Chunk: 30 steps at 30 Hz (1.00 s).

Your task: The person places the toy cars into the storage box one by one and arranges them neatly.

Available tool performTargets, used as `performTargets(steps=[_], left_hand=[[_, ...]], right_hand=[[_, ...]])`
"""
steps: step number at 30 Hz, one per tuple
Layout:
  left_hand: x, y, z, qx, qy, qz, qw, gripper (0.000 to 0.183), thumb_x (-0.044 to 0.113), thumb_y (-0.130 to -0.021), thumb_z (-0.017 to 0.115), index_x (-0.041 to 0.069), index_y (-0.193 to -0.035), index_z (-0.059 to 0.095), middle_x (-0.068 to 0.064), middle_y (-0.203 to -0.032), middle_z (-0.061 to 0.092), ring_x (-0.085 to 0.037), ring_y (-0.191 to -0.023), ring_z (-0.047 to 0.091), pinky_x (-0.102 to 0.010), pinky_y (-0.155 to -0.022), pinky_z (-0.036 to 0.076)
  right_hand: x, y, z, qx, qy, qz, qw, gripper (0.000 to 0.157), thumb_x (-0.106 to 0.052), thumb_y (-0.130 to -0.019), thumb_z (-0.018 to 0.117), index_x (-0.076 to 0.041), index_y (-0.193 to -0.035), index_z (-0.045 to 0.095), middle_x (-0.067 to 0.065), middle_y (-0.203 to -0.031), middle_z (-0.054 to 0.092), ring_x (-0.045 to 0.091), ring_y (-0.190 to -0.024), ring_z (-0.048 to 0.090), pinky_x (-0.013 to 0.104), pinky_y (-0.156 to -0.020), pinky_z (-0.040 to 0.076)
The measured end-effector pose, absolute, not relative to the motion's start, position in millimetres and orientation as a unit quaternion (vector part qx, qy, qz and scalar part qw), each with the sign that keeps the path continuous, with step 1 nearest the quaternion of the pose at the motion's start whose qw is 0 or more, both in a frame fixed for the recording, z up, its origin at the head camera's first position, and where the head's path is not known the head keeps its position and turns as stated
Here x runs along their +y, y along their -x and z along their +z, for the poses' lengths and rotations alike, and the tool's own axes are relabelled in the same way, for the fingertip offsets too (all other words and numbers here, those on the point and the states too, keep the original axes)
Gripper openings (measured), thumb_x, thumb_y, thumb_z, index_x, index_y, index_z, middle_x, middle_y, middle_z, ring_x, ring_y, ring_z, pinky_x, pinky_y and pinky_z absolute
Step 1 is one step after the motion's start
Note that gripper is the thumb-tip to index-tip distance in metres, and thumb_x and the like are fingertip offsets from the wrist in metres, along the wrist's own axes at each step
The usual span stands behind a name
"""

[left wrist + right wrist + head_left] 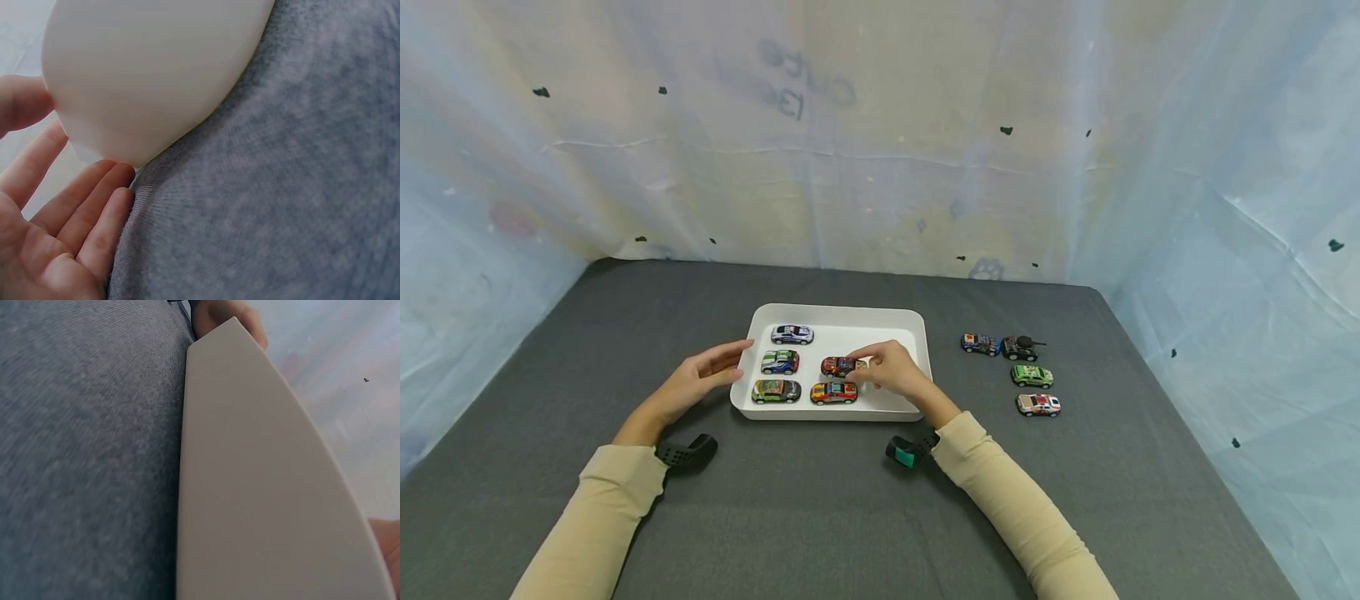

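A white tray (pixel 891 404) lies on the grey cloth with several small toy cars inside. My right hand (pixel 891 368) reaches over the tray and pinches a red-and-black toy car (pixel 835 366) by its right end. Just in front of that car is a red-and-yellow toy car (pixel 833 392). The left column holds a white-and-purple car (pixel 792 334), a green, white and blue car (pixel 780 362) and a green-and-grey car (pixel 777 391). My left hand (pixel 694 383) touches the tray's left side with its fingers extended; in the left wrist view, the fingertips (pixel 122 178) meet its outer wall.
Right of the tray sit a blue-and-orange toy car (pixel 980 343), a black toy vehicle with a turret (pixel 1021 347), a green car (pixel 1032 376) and a white-and-red car (pixel 1038 405). Pale sheeting (pixel 880 200) hangs behind the grey-covered table (pixel 797 508).
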<state>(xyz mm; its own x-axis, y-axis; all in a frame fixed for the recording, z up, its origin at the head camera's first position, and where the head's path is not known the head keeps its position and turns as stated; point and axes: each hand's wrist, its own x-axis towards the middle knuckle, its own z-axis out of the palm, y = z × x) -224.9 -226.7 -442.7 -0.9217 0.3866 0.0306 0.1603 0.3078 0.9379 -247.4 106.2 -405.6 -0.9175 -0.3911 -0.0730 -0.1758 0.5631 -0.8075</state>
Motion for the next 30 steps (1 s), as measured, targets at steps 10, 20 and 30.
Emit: performTargets(steps=[10,20,30], left_hand=[[-226.7,225.0,-443.4,0.800,-0.172,0.566,0.099,0.057,0.021,-0.099,0.055,0.002,-0.149,0.034,-0.028,-0.153,0.032,0.021,-0.112,0.046,-0.004,-0.090,0.042],[-227.1,225.1,-442.3,0.806,-0.171,0.558,0.098,0.057,0.022,-0.099,0.055,0.003,-0.149,0.035,-0.028,-0.153,0.032,0.022,-0.111,0.045,-0.003,-0.089,0.041],[-227.8,225.5,-443.4,0.807,-0.172,0.557,0.096,0.057,0.022,-0.099,0.055,0.003,-0.149,0.035,-0.027,-0.153,0.032,0.022,-0.112,0.044,-0.003,-0.089,0.041]], right_hand=[[91.5,255.4,-405.2,0.886,0.131,-0.425,0.130,0.036,-0.016,-0.080,0.078,-0.007,-0.115,0.072,-0.007,-0.042,0.044,0.007,-0.042,0.029,0.020,-0.045,0.023],[84.6,261.6,-404.2,0.894,0.099,-0.412,0.147,0.038,-0.017,-0.079,0.079,-0.011,-0.116,0.072,-0.004,-0.043,0.047,0.008,-0.041,0.031,0.022,-0.046,0.025],[81.7,265.3,-410.0,0.897,0.080,-0.407,0.150,0.039,-0.016,-0.079,0.079,-0.011,-0.116,0.072,-0.004,-0.044,0.047,0.008,-0.043,0.033,0.022,-0.049,0.026]])
